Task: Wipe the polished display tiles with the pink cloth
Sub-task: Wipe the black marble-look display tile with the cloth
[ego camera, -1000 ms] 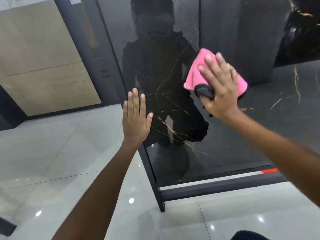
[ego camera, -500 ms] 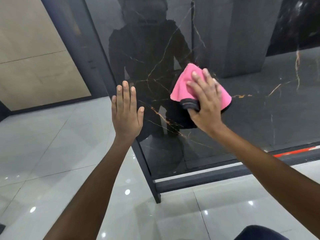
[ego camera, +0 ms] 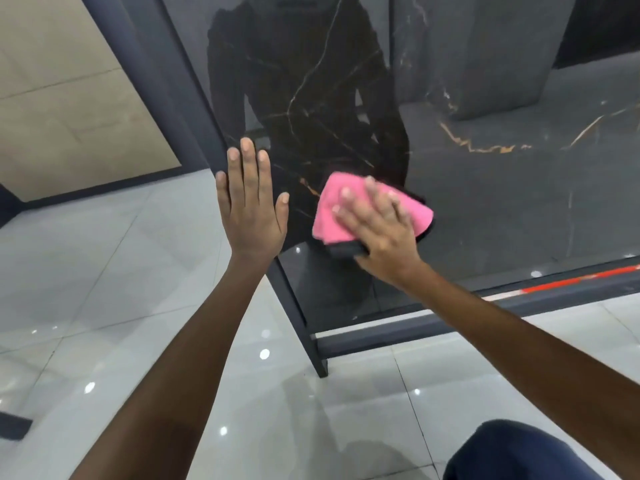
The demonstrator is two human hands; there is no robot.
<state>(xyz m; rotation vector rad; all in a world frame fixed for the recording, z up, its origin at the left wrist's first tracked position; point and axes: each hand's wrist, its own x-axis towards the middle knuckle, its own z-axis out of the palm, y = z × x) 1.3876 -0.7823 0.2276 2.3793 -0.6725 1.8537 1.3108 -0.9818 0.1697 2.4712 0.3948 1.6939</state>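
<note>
A polished black display tile (ego camera: 502, 202) with gold veins stands upright in a dark metal frame (ego camera: 194, 109). My right hand (ego camera: 379, 233) lies flat on the folded pink cloth (ego camera: 329, 216), pressing it against the lower part of the tile. The cloth has a dark edge under my palm. My left hand (ego camera: 251, 206) is flat with its fingers together, resting on the frame's left edge beside the cloth and holding nothing.
The frame's bottom rail (ego camera: 398, 332) and leg (ego camera: 320, 362) stand on a glossy white tiled floor (ego camera: 104, 306). A beige tile panel (ego camera: 69, 116) leans at the left. A red strip (ego camera: 581, 280) marks the rail at right. My dark-clothed knee (ego camera: 519, 452) shows at bottom right.
My right hand has slid the pink cloth down and to the left across the tile. My left hand has stayed on the frame edge.
</note>
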